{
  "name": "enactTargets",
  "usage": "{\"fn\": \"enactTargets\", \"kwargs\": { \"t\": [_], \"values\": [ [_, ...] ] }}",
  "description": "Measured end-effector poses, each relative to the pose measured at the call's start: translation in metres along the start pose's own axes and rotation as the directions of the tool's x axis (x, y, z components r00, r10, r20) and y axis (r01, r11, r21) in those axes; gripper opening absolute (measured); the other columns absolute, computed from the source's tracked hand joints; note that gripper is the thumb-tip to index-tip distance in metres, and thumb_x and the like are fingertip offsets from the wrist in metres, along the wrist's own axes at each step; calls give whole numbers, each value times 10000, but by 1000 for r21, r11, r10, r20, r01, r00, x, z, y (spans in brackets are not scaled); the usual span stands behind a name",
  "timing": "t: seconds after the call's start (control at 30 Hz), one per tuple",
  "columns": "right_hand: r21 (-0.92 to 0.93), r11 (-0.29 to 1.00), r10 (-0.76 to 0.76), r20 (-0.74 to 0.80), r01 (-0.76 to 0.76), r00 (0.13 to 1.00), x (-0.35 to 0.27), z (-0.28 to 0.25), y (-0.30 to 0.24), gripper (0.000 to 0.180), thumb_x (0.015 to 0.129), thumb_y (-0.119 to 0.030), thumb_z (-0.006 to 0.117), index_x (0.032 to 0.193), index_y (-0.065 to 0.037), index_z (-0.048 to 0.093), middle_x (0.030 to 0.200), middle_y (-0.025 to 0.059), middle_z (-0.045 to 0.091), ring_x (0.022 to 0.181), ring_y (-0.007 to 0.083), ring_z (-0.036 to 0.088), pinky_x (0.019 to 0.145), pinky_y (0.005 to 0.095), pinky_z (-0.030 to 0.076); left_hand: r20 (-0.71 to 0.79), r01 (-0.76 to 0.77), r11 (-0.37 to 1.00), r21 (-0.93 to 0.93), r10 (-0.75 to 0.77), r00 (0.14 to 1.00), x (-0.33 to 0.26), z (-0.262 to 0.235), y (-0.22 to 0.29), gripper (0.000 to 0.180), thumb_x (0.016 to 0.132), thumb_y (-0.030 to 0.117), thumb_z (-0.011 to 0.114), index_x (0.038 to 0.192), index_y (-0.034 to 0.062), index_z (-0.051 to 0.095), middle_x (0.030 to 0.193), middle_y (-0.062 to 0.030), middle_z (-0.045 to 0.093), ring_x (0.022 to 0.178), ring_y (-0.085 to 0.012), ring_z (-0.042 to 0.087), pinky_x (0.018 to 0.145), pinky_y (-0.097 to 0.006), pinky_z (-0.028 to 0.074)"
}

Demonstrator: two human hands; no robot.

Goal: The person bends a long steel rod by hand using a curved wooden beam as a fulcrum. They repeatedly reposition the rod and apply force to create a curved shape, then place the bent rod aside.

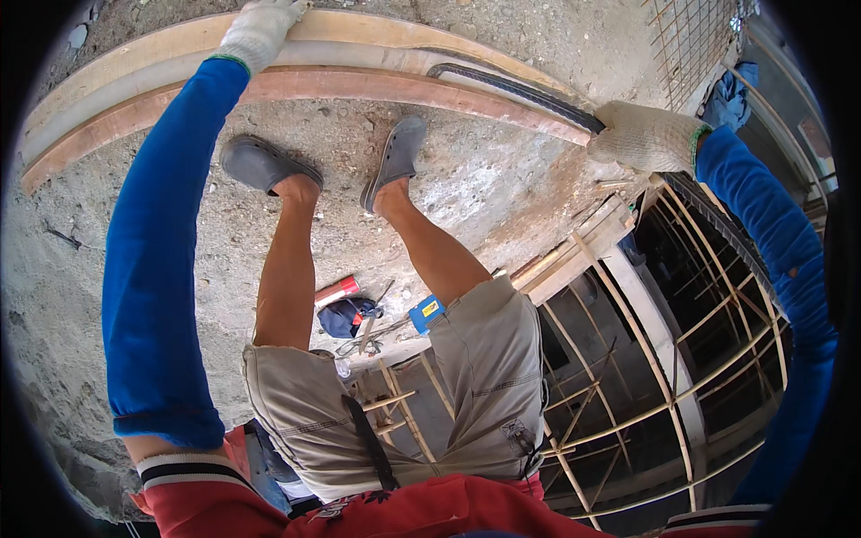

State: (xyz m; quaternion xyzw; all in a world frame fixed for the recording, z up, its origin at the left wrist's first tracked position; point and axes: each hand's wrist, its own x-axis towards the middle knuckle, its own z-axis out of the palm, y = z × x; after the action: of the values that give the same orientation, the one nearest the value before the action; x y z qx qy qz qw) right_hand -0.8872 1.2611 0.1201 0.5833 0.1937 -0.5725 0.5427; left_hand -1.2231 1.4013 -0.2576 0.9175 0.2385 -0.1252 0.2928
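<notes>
Two long wooden boards, a pale far one (377, 30) and a reddish near one (359, 85), lie on the ground with a grey strip (359, 56) between them. A dark ribbed steel bar (511, 87) rests in the gap at their right part. My right hand (641, 137), in a white knit glove, is closed around this bar at the boards' right end. Beyond the hand the bar continues under my right forearm. My left hand (263, 31), gloved too, grips the far board near the top; its fingertips partly leave the picture.
My feet in grey clogs (269, 166) stand on rough concrete ground (502, 179). An edge drops at the lower right to a lattice of bamboo poles (673, 405). Wire mesh (691, 45) stands upper right. A red tube (337, 290), dark cloth (343, 318) and blue box (425, 314) lie near my legs.
</notes>
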Motion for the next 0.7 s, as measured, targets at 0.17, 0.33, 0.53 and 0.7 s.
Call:
{"fn": "enactTargets", "kwargs": {
  "t": [0.17,0.33,0.53,0.7],
  "values": [
    [-239,971,-30,-58,15,998,22,1,27,384,918,-217,667,1174,66,619,983,234,723,877,325,740,800,449,600,97,-61,998,7,60,993,0,-54,30,679,821,622,755,1242,92,712,972,-207,752,919,-415,719,824,-537,555],
    [-486,868,-60,-314,-105,948,49,-15,46,340,937,-137,654,1241,14,643,1143,269,735,1114,428,717,960,505,581,-86,162,986,36,-158,984,5,-28,35,709,866,628,716,1280,52,683,869,-187,746,802,-407,712,774,-525,547],
    [-570,815,-130,-350,-101,928,76,-50,71,336,971,-150,643,1289,-41,633,1116,239,738,1100,404,726,940,509,590,-232,174,985,-9,-172,957,1,19,11,719,805,745,751,1122,100,781,1063,-107,775,1005,-306,740,892,-423,575],
    [-629,776,-243,-361,-42,901,91,-72,78,373,927,-111,688,1293,-58,643,1096,231,735,1076,398,727,921,501,597,-306,121,991,51,-100,947,0,28,4,667,800,665,799,1112,76,772,1059,-110,782,997,-311,745,887,-429,578]
  ]
}}
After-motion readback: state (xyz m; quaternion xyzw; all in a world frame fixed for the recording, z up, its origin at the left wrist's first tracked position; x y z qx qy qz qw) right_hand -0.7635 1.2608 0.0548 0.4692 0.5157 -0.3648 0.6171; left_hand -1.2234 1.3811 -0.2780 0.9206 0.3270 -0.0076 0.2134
